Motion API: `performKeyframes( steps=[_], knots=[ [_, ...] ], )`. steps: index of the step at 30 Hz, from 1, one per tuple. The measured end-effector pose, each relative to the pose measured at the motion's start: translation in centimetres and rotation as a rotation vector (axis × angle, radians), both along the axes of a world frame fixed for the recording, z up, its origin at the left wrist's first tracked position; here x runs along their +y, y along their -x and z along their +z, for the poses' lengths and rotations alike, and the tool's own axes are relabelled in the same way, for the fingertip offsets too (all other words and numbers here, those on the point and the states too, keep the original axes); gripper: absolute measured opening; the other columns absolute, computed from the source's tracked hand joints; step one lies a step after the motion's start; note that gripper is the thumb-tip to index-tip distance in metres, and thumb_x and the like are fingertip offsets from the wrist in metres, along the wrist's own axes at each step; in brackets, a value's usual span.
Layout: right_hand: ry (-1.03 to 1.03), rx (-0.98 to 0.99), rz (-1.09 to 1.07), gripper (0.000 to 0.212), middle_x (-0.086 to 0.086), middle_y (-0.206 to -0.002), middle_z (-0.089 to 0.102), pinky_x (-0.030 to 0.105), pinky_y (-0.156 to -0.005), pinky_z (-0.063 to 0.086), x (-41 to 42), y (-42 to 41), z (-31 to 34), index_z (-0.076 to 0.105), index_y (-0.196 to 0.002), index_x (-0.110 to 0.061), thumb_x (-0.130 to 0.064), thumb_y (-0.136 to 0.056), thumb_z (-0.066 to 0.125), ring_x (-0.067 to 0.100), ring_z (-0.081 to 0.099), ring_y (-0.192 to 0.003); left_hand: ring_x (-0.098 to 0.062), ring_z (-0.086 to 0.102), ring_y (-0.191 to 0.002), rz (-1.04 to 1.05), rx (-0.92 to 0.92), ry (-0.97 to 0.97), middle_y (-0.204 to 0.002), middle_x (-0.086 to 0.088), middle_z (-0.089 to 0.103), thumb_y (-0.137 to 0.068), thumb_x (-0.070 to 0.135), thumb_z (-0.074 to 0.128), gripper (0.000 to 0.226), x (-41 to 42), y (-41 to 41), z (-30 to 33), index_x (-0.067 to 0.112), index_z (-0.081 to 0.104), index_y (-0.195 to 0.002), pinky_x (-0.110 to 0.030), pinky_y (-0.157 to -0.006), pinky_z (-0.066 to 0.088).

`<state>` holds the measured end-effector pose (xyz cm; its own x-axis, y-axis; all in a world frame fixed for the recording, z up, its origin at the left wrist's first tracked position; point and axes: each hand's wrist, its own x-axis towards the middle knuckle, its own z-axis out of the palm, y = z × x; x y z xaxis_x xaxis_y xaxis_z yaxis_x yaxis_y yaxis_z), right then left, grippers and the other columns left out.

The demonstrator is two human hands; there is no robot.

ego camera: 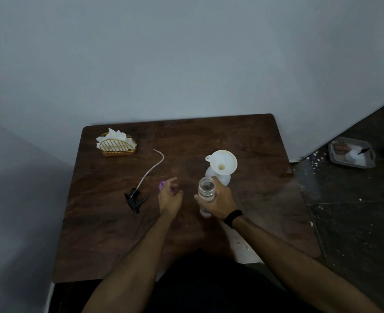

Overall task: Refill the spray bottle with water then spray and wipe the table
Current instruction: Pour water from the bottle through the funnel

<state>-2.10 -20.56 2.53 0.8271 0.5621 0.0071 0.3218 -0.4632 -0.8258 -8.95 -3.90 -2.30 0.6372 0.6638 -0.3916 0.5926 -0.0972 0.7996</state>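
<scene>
A white spray bottle (223, 178) stands on the dark wooden table (254, 143) with a white funnel (222, 163) set in its neck. My right hand (218, 203) grips a clear water bottle (206, 188), uncapped and upright, just in front of the spray bottle. My left hand (170, 196) hovers to its left with fingers apart, right by a small purple cap (162, 184); whether it touches the cap I cannot tell. The black spray trigger head (135, 199) with its clear dip tube (151, 168) lies on the table further left.
A gold wire holder with white napkins (116, 143) stands at the table's far left corner. A grey tray (351, 152) with items sits on the dark floor to the right. A pale wall backs the table.
</scene>
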Motion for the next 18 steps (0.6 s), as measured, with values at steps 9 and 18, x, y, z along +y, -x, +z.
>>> performKeyframes(
  steps=[9, 18],
  knots=[
    [0.004, -0.131, -0.314, 0.039, -0.015, -0.09, 0.063, 0.011, -0.07, 0.046, -7.3, -2.5, 1.3, 0.057, -0.104, -0.023, -0.023, -0.073, 0.08, 0.003, 0.061, -0.078, -0.009, 0.057, -0.121, -0.216, -0.325, -0.033, -0.141, 0.003, 0.055, -0.045, 0.039, 0.1, 0.118, -2.8, -5.3, 2.1, 0.024, 0.043, -0.147, -0.024, -0.097, 0.049],
    [0.236, -0.233, -0.142, 0.033, -0.007, -0.093, 0.063, 0.03, -0.067, 0.052, -8.2, -9.2, 3.7, 0.051, -0.104, -0.026, -0.032, -0.079, 0.071, 0.014, 0.061, -0.08, -0.011, 0.048, -0.131, -0.329, -0.385, -0.032, -0.146, 0.006, 0.05, -0.041, 0.057, 0.094, 0.121, -5.2, -8.4, 4.6, 0.025, 0.043, -0.147, -0.037, -0.108, 0.046]
  ],
)
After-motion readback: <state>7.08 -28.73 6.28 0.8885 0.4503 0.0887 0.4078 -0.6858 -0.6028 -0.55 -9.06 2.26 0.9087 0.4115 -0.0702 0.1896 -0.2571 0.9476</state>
